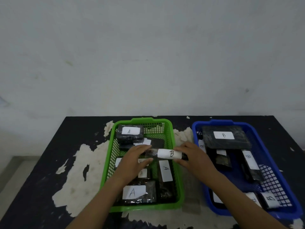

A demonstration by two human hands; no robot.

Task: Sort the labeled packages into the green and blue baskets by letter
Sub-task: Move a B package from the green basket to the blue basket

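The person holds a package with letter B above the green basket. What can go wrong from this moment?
1. The small black wrapped package with a white B label, held between the left hand and right hand, hangs over the green plastic basket of A packages; dropped here, it would be missorted.
2. The blue plastic basket looks crowded, so it may land on another label.

Black table (49, 162) with peeling pale patches, bearing green basket (105, 171) and blue basket (267, 147) side by side.
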